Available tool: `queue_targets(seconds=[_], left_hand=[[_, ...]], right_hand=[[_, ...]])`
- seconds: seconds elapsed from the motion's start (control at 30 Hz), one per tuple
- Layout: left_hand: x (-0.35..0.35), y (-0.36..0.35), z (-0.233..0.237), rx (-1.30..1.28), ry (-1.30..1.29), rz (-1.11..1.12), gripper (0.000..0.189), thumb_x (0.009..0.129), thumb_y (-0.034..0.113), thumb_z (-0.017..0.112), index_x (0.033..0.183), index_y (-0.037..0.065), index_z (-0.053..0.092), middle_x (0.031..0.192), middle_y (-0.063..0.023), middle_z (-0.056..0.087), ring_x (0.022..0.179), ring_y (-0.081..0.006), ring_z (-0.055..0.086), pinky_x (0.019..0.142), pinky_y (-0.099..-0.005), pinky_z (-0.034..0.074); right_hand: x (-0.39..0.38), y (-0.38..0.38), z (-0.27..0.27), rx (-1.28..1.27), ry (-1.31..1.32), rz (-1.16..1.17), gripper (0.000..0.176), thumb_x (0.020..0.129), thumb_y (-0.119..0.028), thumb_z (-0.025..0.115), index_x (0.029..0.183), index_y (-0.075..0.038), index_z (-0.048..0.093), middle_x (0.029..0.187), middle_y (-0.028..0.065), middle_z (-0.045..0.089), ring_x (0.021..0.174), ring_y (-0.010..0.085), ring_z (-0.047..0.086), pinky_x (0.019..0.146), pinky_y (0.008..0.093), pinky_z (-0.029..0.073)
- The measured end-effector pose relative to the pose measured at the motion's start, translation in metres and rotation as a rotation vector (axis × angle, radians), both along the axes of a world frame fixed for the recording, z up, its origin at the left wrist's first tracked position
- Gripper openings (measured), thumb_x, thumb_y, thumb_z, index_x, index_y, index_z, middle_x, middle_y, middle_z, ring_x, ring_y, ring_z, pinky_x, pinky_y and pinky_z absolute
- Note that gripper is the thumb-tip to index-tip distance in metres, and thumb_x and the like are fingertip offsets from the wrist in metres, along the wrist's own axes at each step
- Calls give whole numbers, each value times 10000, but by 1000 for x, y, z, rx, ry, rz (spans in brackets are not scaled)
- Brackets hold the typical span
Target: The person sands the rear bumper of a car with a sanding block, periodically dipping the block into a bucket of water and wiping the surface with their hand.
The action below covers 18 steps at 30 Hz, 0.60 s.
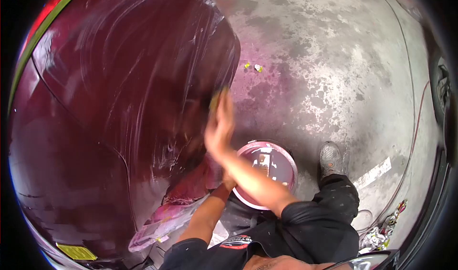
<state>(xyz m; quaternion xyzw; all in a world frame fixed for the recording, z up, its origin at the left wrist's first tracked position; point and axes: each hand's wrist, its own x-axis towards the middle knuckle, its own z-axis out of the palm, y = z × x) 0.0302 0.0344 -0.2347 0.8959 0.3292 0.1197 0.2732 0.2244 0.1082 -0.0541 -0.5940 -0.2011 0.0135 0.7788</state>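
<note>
Head view: right hand (221,124) at yellowish pad (214,101), left hand (229,181) mostly hidden, grips unclear; shirt logo (236,242) (illegible).

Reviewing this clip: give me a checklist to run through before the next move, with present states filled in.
1. Right hand by the dark red panel's edge: ok.
2. Left hand in clear view: not ok, mostly behind the right forearm.
3. Yellowish item touching the panel: cannot tell, blurred.
4. Bucket upright, holding liquid: ok.
5. Floor free of scraps: not ok.
</note>
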Motion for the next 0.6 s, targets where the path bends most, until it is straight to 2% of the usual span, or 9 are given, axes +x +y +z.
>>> queue_targets(seconds=[0.03,0.1,0.2,0.3,0.37,0.4,0.43,0.5,0.6], left_hand=[[6,1,-3,66,357,144,562,937,215,647,1402,-9,424,1140,-238,621,1066,-383,625,946,-433,498],[5,2,-3,68,60,28,553,943,203,622,1416,0,420,1166,-218,625,1065,-375,631,953,-434,501],[38,-7,36,-50,368,246,499,862,52,580,1340,32,441,1192,-277,621,1077,-487,606,902,-544,490],[39,-2,40,-95,417,259,537,857,74,593,1368,35,431,1201,-266,618,1077,-476,613,918,-541,483],[14,-2,23,4,97,-21,587,867,131,601,1413,37,406,1235,-241,609,1113,-438,612,956,-529,464],[14,-2,8,-227,400,296,624,904,223,608,1457,37,387,1273,-227,590,1179,-383,588,1002,-505,441],[11,6,8,-226,487,247,633,899,256,629,1447,32,405,1257,-236,588,1172,-382,590,996,-504,446],[-12,2,-38,-128,-26,189,613,866,191,636,1420,31,429,1200,-261,615,1095,-431,621,952,-521,476],[29,-1,20,-73,374,287,522,890,201,652,1354,49,469,1213,-271,631,1080,-474,618,910,-530,499]], right_hand=[[-34,-20,4,-32,55,86,575,875,139,507,1441,57,458,1477,288,463,1399,458,413,1176,451,314],[-15,4,-10,80,43,23,517,907,108,510,1421,57,483,1469,278,477,1405,438,415,1176,448,315],[136,49,32,95,143,31,434,976,-23,554,1408,8,522,1453,248,507,1370,367,478,1137,417,380],[107,41,16,47,15,-10,554,937,25,552,1478,-19,446,1492,270,440,1396,429,416,1157,458,346],[23,9,6,59,39,56,595,882,105,542,1463,23,446,1480,297,434,1391,457,416,1152,479,359],[-24,-9,10,48,128,79,570,892,101,526,1454,36,456,1464,305,445,1394,464,410,1160,491,344],[-31,-13,13,63,99,69,558,890,106,529,1441,37,473,1456,306,452,1385,465,420,1160,480,346],[22,12,9,70,-5,-17,530,892,85,556,1416,36,502,1449,293,464,1367,449,444,1144,476,369],[154,49,43,75,15,29,542,912,63,551,1445,-12,487,1451,259,477,1311,426,494,1079,463,423]])
